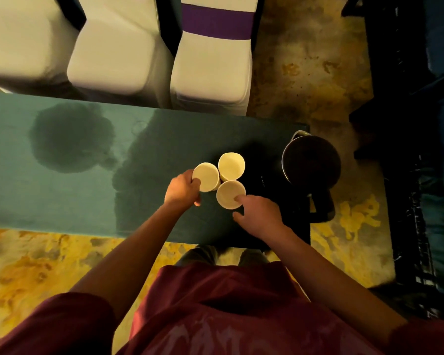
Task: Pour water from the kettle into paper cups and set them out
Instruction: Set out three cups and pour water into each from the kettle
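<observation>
Three pale paper cups stand close together on the green table (62, 201): a left cup (207, 175), a far cup (231, 165) and a near cup (230, 193). My left hand (182, 189) grips the left cup, thumb on its rim. Fingers of my right hand (259, 213) wrap the near cup's side, one fingertip on its rim. A dark kettle (312, 162) with its lid open stands at the table's right end, handle toward me. I cannot tell whether the cups hold water.
A dark wet patch (69, 137) spreads over the tablecloth at the left. White-covered chairs (210, 73), one with a purple band, stand behind the table. Dark furniture (408, 124) lines the right side. Patterned yellow carpet lies around.
</observation>
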A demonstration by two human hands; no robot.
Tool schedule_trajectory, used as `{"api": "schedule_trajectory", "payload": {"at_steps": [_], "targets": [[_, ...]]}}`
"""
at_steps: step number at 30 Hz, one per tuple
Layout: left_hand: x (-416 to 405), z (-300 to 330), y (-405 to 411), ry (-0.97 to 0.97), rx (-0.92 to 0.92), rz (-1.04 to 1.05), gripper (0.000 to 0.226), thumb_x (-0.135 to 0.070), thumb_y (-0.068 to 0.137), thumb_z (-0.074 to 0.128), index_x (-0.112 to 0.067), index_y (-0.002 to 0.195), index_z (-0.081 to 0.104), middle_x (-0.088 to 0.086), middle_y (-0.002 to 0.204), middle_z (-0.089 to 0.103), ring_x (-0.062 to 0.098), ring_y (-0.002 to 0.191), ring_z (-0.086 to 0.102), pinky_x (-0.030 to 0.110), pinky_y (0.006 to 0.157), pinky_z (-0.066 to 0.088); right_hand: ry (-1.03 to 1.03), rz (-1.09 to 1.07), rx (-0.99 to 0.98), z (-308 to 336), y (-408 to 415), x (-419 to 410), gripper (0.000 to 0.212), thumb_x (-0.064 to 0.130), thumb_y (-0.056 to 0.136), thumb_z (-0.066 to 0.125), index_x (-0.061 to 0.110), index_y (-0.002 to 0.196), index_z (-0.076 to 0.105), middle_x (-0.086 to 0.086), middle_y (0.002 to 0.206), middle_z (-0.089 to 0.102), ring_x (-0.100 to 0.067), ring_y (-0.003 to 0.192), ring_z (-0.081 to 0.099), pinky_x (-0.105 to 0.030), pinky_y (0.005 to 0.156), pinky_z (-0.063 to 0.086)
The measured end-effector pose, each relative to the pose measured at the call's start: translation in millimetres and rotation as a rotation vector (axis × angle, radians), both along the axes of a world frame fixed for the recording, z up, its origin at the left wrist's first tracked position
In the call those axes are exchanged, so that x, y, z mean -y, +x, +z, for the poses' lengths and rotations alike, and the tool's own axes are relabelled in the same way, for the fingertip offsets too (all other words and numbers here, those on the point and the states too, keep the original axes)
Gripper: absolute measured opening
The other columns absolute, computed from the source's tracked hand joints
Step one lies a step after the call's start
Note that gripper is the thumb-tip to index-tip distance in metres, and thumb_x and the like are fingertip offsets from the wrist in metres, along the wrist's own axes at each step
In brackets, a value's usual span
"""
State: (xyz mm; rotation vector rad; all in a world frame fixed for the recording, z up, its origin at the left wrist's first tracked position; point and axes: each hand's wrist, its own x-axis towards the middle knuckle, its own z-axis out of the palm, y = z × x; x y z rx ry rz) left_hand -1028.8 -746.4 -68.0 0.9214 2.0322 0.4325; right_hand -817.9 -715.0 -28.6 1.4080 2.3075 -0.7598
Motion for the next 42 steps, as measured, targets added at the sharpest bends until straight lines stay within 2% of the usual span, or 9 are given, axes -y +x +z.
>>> {"api": "schedule_trajectory", "payload": {"at_steps": [5, 14, 22, 25, 28, 31, 34, 38, 42], "targets": [[33.9, 1.7, -8.4, -0.002, -0.011, 0.046, 0.041, -0.026, 0.078, 0.039, -0.017, 0.109, 0.064, 0.002, 0.05, 0.068, 0.02, 0.064, 0.067, 0.037, 0.068, 0.057, -0.021, -0.085, -0.035, 3.3, 21.7, 8.8, 0.043, 0.043, 0.092, 0.061, 0.026, 0.131, 0.065, -0.002, 0.115, 0.074, -0.026, 0.103, 0.069, -0.034, 0.074, 0.051], [64.7, -5.2, -4.4, -0.001, 0.006, 0.108, 0.037, -0.022, 0.089, 0.048, -0.016, 0.124, 0.058, 0.002, 0.067, 0.073, 0.022, 0.068, 0.071, 0.043, 0.076, 0.058, -0.101, -0.152, -0.021, -1.3, 35.5, 26.4, 0.049, 0.039, 0.092, 0.065, 0.028, 0.139, 0.057, -0.002, 0.128, 0.07, -0.026, 0.113, 0.066, -0.037, 0.083, 0.055], [85.5, 13.4, -7.1, -0.009, -0.042, 0.102, 0.052, -0.052, 0.095, 0.049, -0.028, 0.141, 0.039, -0.002, 0.064, 0.073, 0.01, 0.05, 0.069, 0.04, 0.076, 0.059, -0.126, -0.084, -0.075, 46.8, 62.7, 21.6, 0.089, 0.03, 0.084, 0.076, 0.039, 0.157, 0.025, 0.001, 0.145, 0.055, -0.024, 0.127, 0.058, -0.039, 0.092, 0.054], [102.6, 22.8, -3.3, 0.029, -0.104, 0.123, 0.031, -0.052, 0.093, 0.05, -0.03, 0.115, 0.053, -0.004, 0.057, 0.07, 0.012, 0.048, 0.067, 0.041, 0.067, 0.059, -0.03, -0.173, -0.242, 79.7, 81.9, 21.5, 0.08, 0.034, 0.084, 0.077, 0.034, 0.154, 0.037, 0.006, 0.143, 0.056, -0.014, 0.12, 0.061, -0.037, 0.093, 0.056], [111.0, 24.3, 15.8, 0.01, -0.127, 0.044, 0.025, -0.041, 0.093, 0.052, -0.022, 0.079, 0.059, -0.003, 0.052, 0.066, 0.015, 0.046, 0.065, 0.04, 0.059, 0.057, 0.381, -0.366, -0.54, 99.3, 95.7, 18.2, 0.043, 0.035, 0.088, 0.068, 0.023, 0.129, 0.059, 0.007, 0.114, 0.064, -0.006, 0.091, 0.063, -0.033, 0.072, 0.058], [107.3, 19.2, 49.3, -0.057, -0.188, -0.081, 0.034, -0.037, 0.091, 0.054, -0.015, 0.065, 0.057, 0.0, 0.056, 0.061, 0.03, 0.063, 0.065, 0.036, 0.056, 0.051, 0.633, -0.55, -0.542, 89.7, 111.2, 10.5, 0.044, 0.03, 0.088, 0.071, 0.014, 0.126, 0.055, -0.005, 0.122, 0.059, -0.021, 0.108, 0.06, -0.043, 0.082, 0.057], [91.8, 15.4, 79.3, -0.1, -0.089, -0.131, 0.037, -0.041, 0.089, 0.059, -0.018, 0.06, 0.055, -0.001, 0.059, 0.059, 0.027, 0.065, 0.064, 0.034, 0.056, 0.047, 0.504, -0.661, -0.474, 70.3, 118.7, 8.3, 0.058, 0.041, 0.09, 0.068, 0.011, 0.136, 0.05, -0.011, 0.134, 0.058, -0.026, 0.124, 0.055, -0.046, 0.096, 0.053], [72.3, 13.4, 99.3, -0.13, 0.115, -0.073, 0.037, -0.053, 0.086, 0.064, -0.019, 0.069, 0.064, -0.001, 0.059, 0.067, 0.014, 0.053, 0.065, 0.033, 0.059, 0.055, 0.103, -0.774, -0.559, 49.2, 127.7, 9.7, 0.042, 0.07, 0.089, 0.047, 0.031, 0.105, 0.056, 0.013, 0.094, 0.07, -0.011, 0.093, 0.069, -0.025, 0.069, 0.049], [65.0, 13.9, 108.9, -0.105, 0.097, 0.041, 0.039, -0.047, 0.091, 0.057, -0.015, 0.069, 0.063, 0.006, 0.059, 0.067, 0.018, 0.049, 0.064, 0.039, 0.059, 0.057, -0.158, -0.939, -0.721, 38.9, 134.1, -2.2, 0.047, 0.07, 0.087, 0.051, 0.029, 0.094, 0.072, 0.01, 0.089, 0.078, -0.006, 0.087, 0.072, -0.036, 0.075, 0.054]]}}
